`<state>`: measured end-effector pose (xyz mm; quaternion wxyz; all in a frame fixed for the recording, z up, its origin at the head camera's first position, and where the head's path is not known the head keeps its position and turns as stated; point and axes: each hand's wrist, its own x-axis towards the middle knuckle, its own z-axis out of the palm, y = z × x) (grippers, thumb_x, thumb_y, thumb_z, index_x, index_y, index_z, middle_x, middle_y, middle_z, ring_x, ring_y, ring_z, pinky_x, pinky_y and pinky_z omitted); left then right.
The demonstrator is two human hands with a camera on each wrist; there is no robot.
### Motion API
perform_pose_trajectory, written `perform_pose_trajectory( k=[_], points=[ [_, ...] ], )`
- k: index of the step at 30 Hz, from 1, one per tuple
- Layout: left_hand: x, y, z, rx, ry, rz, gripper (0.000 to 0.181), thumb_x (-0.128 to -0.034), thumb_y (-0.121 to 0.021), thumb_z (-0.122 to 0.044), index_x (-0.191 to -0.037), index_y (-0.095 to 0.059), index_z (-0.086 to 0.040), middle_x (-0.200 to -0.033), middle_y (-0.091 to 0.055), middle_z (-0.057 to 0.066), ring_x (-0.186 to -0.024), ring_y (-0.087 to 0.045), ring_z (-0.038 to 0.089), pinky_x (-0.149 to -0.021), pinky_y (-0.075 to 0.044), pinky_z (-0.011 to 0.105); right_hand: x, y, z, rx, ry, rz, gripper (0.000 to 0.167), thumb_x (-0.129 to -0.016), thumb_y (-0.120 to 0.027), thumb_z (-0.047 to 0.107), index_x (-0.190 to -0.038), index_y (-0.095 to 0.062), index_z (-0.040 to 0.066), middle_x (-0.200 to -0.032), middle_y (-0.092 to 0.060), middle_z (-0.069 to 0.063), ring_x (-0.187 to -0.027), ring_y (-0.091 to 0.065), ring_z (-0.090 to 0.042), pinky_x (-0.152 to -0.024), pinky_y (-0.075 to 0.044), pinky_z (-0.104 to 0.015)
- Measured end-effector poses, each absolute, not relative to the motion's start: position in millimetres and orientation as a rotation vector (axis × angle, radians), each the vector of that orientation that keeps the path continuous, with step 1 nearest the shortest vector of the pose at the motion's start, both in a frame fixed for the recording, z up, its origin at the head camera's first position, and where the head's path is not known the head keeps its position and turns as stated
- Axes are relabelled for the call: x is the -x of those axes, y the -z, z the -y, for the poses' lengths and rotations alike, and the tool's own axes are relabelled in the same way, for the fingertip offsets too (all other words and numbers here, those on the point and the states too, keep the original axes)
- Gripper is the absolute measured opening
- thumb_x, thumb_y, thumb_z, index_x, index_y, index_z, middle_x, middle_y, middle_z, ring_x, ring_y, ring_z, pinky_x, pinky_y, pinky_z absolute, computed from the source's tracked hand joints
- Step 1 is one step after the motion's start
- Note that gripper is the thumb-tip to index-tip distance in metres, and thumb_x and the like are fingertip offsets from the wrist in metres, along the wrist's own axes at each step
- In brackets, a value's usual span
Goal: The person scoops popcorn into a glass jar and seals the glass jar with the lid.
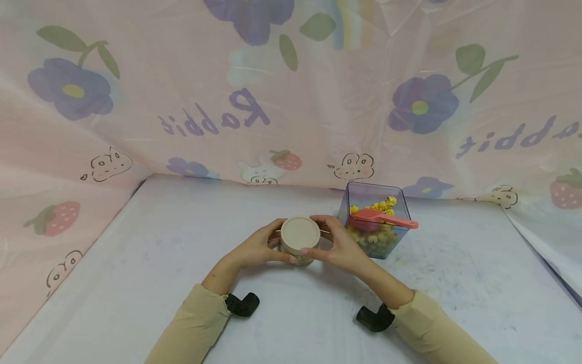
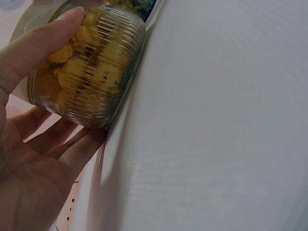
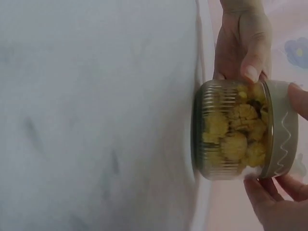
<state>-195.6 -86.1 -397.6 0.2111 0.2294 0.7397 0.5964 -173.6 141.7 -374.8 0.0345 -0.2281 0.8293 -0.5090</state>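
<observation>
A ribbed glass jar (image 3: 231, 130) holding yellow popcorn stands upright on the table between both hands, and its round beige lid (image 1: 300, 233) sits on top. My left hand (image 1: 260, 246) holds the glass body from the left side. In the left wrist view, its thumb lies across the jar (image 2: 101, 72) near the rim, with the other fingers on the far side. From the right, my right hand (image 1: 340, 246) grips the lid. Its thumb rests on the lid's edge in the right wrist view, while its fingers reach round the opposite side.
Behind my right hand stands a clear bluish square container (image 1: 375, 247) with popcorn. A pink scoop (image 1: 382, 217) lies across its top, the handle past the right rim. A white-covered table (image 1: 136, 283) meets a pink printed curtain (image 1: 291, 111) at the back and sides.
</observation>
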Motion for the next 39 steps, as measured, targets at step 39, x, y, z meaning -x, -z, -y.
perform_pose_trajectory(
  k=[39],
  points=[
    [195.2, 397.0, 86.9, -0.64, -1.64, -2.074, 0.085, -0.0764, -0.08, -0.006, -0.146, -0.032, -0.007, -0.148, -0.038, 0.015, -0.138, -0.037, 0.032, -0.112, -0.035, 0.036, 175.1, 379.0, -146.2, 0.864, 1.534, -2.432, 0.094, -0.085, -0.075, 0.024, -0.152, -0.014, 0.001, -0.155, -0.02, -0.026, -0.141, -0.027, -0.041, -0.111, -0.028, -0.057]
  ],
)
